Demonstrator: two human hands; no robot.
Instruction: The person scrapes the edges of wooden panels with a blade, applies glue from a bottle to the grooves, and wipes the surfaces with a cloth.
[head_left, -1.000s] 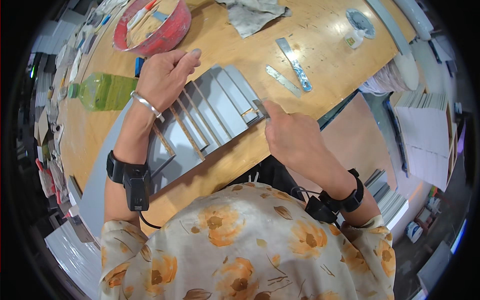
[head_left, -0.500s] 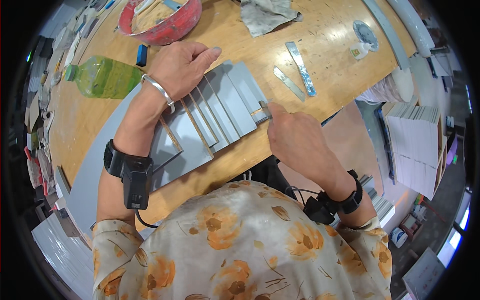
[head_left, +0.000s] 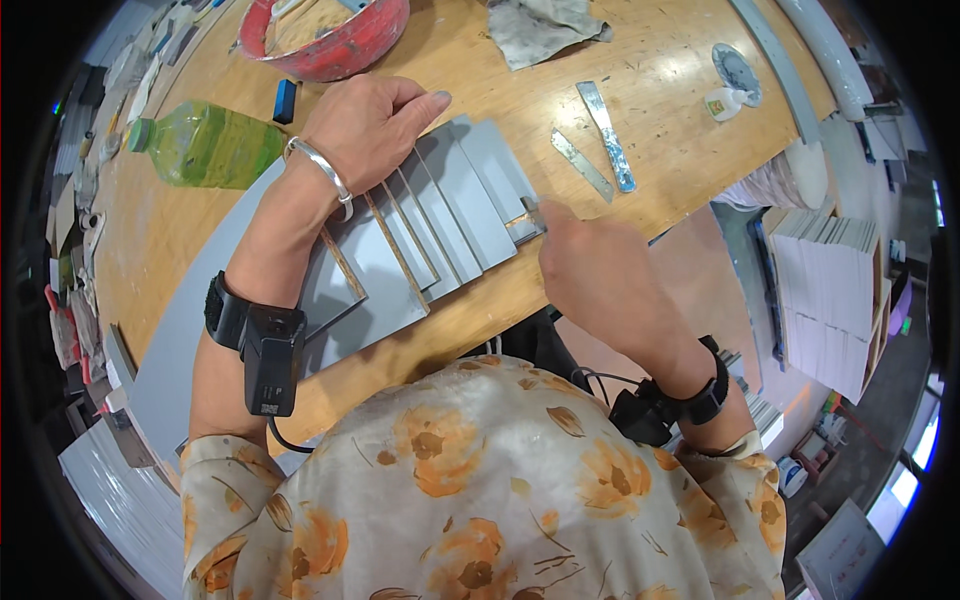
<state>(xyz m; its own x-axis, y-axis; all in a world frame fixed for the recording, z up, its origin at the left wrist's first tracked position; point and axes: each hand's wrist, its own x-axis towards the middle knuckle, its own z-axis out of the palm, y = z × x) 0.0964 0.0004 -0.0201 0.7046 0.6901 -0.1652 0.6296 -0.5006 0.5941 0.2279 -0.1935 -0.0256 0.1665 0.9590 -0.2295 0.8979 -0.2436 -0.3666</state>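
Several grey square tiles (head_left: pixel 455 215) lie fanned in an overlapping row on a wooden table (head_left: pixel 160 230). My left hand (head_left: pixel 365 125) rests flat on the far side of the row, fingers stretched over the tiles. My right hand (head_left: pixel 590 270) is closed around a small metal tool (head_left: pixel 530 212) whose tip touches the near edge of the rightmost tile. A silver bangle and a black wrist device sit on my left arm. A black band circles my right wrist.
A red bowl (head_left: pixel 330 45) stands at the far edge, a green plastic bottle (head_left: pixel 205 145) lies at the left, and two metal blades (head_left: pixel 600 145) lie to the right of the tiles. A grey rag (head_left: pixel 540 25) lies beyond. Stacked tiles (head_left: pixel 830 290) stand at the right.
The view has shifted slightly. My left hand has stayed on the tiles. My right hand has drawn a little toward the right end of the row with the tool.
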